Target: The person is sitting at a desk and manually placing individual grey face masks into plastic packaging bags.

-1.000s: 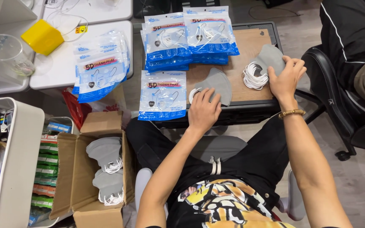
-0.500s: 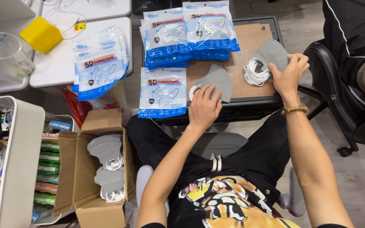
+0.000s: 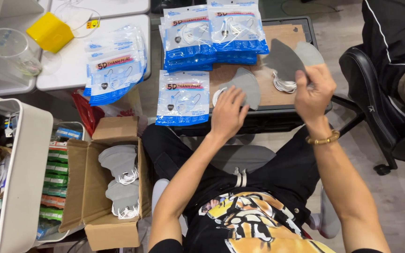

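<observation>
On the table (image 3: 282,96), the left hand (image 3: 228,115) lies flat, fingers spread, on a grey folded face mask (image 3: 248,84) whose long axis tilts up-right. The right hand (image 3: 314,91) pinches another grey mask (image 3: 283,58), raised, pointing upper-left.

Both arms reach forward — the left hand (image 3: 228,115) lies flat, fingers spread; the right hand (image 3: 314,91) is raised, fingers pinched shut.
</observation>
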